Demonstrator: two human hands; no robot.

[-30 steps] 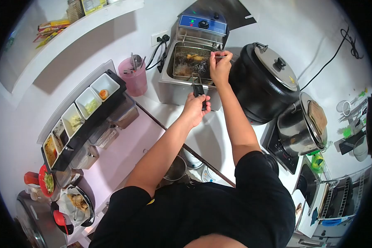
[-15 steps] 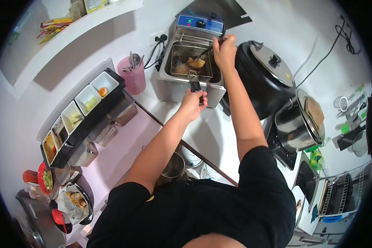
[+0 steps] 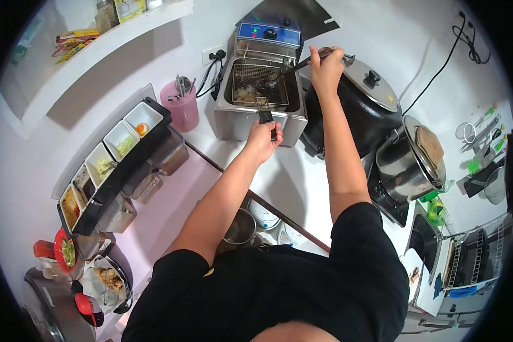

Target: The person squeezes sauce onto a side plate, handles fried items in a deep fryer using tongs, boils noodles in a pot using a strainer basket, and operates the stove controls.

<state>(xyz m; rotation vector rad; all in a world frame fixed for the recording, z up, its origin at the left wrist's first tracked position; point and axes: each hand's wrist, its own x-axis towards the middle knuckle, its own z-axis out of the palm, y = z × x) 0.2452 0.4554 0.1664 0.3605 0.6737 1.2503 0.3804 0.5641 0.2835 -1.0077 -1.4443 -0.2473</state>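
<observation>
Fry basket (image 3: 256, 70) was at 12 o'clock, sitting in the tank of the deep fryer (image 3: 251, 119), froth (image 3: 246, 94) on its 8 o'clock side. My left hand (image 3: 262, 142) was wrapped around its black grip (image 3: 266, 117), at 6 o'clock of the basket. My right hand (image 3: 328, 65) was closed on a dark utensil (image 3: 300, 66), tip near the basket's 2 o'clock corner; couldn't tell if it touched, or if it was tongs. Handling, my estimate: basket stiff, fairly light bare, heavier with food and oil; wire probably hot and slick, so the grip was the only sane hold. Utensil looked rigid, light; hold the far end. Counts: one basket, one fryer, one black soup kettle (image 3: 365, 119) at 2, one steel stockpot (image 3: 396, 168) at 3, one pink cup (image 3: 180, 117) at 10, five white tubs (image 3: 135, 114) at 9. Pieces inside the basket: uncountable.
</observation>
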